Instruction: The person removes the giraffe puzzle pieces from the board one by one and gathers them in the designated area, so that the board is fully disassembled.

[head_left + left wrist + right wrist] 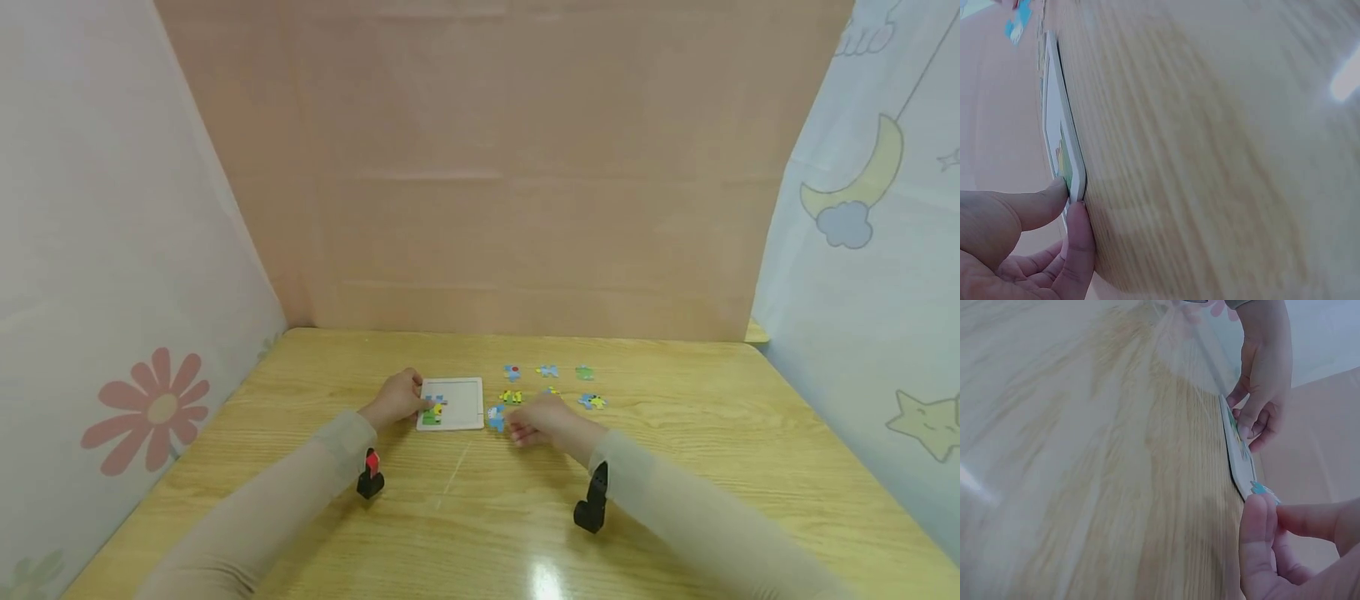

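My left hand [397, 398] grips the left edge of a white square puzzle tray [467, 402]. In the left wrist view the thumb [1044, 203] lies on top of the tray's corner, with a finger against its side. A few joined puzzle pieces [432, 414], green, yellow and blue, lie in the tray's near left part, partly under the thumb. Just right of the tray, my right hand [546, 423] pinches a blue puzzle piece [496, 417] with white on it between thumb and fingertips. The right wrist view shows only the tip of that blue piece [1260, 487].
Several loose puzzle pieces lie right of the tray: a blue one with red [512, 372], a green one [584, 372], a yellow-and-black one [512, 397] and a blue-and-yellow one [592, 402]. Another [553, 391] is half hidden behind the right hand. Cloth walls surround the wooden table [480, 517].
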Demonstrator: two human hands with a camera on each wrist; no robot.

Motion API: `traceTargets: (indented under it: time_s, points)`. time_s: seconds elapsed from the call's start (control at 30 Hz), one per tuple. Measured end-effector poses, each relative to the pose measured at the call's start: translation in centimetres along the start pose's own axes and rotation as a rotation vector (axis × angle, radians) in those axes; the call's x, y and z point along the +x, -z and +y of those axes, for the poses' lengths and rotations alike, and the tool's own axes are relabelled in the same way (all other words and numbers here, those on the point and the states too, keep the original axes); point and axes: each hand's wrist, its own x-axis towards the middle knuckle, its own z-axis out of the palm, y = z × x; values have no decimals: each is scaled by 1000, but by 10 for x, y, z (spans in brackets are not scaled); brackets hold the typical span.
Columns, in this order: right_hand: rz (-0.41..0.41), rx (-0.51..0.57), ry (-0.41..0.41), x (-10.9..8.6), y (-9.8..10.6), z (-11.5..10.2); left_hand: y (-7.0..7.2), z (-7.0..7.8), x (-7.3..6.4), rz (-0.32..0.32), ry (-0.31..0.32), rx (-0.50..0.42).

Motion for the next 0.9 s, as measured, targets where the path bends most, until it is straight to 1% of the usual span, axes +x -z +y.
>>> traceTargets:
  time_s: [0.2, 0.33, 0.5, 0.67, 0.8, 0.9]
  points:
    - [32, 1, -34, -5, 14, 8, 3, 2, -2, -4, -1, 5]
    - [58, -39, -51, -7, 18, 13, 3, 2, -3, -8, -10, 18]
    - [87, -81, -64, -10, 19, 16, 2, 1, -1, -5, -12, 19]
    - [96, -81, -77, -16, 18, 12, 3, 2, 0, -3, -19, 26]
    - [96, -72, -84, -16, 18, 12, 4, 1, -2, -10, -34, 23]
    - [95, -71, -92, -16, 18, 13, 3, -1, -2, -12, -33, 15]
